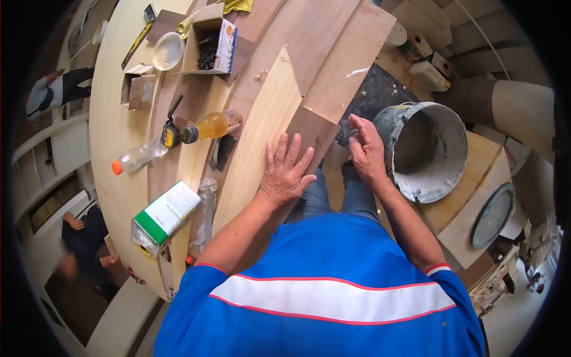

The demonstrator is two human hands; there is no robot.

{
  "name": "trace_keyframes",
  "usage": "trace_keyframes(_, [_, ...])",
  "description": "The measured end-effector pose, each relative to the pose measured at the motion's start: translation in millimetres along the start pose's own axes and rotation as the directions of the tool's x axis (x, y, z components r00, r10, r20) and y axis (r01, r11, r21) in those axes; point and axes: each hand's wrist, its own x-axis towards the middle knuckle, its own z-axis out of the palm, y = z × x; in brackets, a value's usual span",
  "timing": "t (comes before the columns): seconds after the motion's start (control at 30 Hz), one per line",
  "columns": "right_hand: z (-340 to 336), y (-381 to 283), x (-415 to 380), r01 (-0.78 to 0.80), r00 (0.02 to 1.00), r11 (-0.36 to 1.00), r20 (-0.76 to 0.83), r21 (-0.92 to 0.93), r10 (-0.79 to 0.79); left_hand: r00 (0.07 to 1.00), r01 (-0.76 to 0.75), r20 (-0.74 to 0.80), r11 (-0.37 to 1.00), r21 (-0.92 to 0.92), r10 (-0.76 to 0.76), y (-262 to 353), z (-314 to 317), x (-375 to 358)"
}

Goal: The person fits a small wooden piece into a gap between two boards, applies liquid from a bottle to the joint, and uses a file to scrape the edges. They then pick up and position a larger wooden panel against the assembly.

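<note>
My left hand (286, 172) lies flat with fingers spread over a pale wooden strip (264, 113) and a darker brown board (312, 132) beside it. My right hand (369, 152) is held just off the end of that board, palm turned inward and fingers loosely stretched, holding nothing. Close to its right stands a large bucket (425, 152), its rim and inner wall crusted with grey-white residue. Behind the right hand lies a dark, stained sheet (380, 95).
Left of my hands are an amber bottle (212, 125), a tape measure (170, 135), a clear bottle (140, 156), a green-and-white can (165, 220) and a box of dark screws (209, 50). A round lid (493, 215) rests at right. Two people are at far left.
</note>
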Motion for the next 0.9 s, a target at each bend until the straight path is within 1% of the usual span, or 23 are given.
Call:
trace_keyframes(0.03, [0, -1, 5, 0.065, 0.998, 0.997, 0.017, -0.030, -0.064, 1.000, -0.010, -0.011, 1.000, 0.006, 0.010, 0, 0, -4])
trace_keyframes(0.13, [5, 0, 10, 0.080, 0.989, 0.996, 0.122, 0.029, -0.083, 1.000, 0.021, -0.003, 0.999, -0.027, -0.022, 0, 0, -5])
trace_keyframes(0.23, [7, -2, 9, -0.010, 0.994, 1.000, 0.106, 0.013, 0.009, 1.000, 0.002, -0.021, 1.000, -0.026, -0.003, -2, 0, -6])
trace_keyframes(0.33, [8, -7, 10, -0.143, 0.989, 0.989, 0.043, 0.028, 0.141, 0.999, 0.019, -0.039, 0.997, -0.076, -0.022, -1, 1, -5])
trace_keyframes(0.43, [7, -12, 11, -0.193, 0.980, 0.981, 0.040, 0.005, 0.193, 0.998, 0.021, -0.052, 0.996, -0.081, -0.025, -1, 0, -5])
trace_keyframes(0.53, [8, -14, 15, -0.024, 0.995, 0.992, 0.094, -0.121, 0.036, 0.998, 0.019, -0.056, 0.996, -0.086, -0.024, -1, 0, -5])
trace_keyframes(0.73, [5, -14, 22, 0.096, 0.986, 0.974, 0.152, -0.207, -0.065, 0.999, 0.022, -0.042, 0.997, -0.067, -0.025, -2, -2, -4])
trace_keyframes(0.83, [7, -16, 19, 0.123, 0.985, 0.968, 0.143, -0.219, -0.093, 0.999, 0.021, -0.048, 0.997, -0.072, -0.024, -3, -2, -4])
trace_keyframes(0.9, [5, -14, 17, 0.111, 0.983, 0.969, 0.167, -0.220, -0.075, 0.999, 0.022, -0.048, 0.997, -0.071, -0.025, -3, -1, -5])
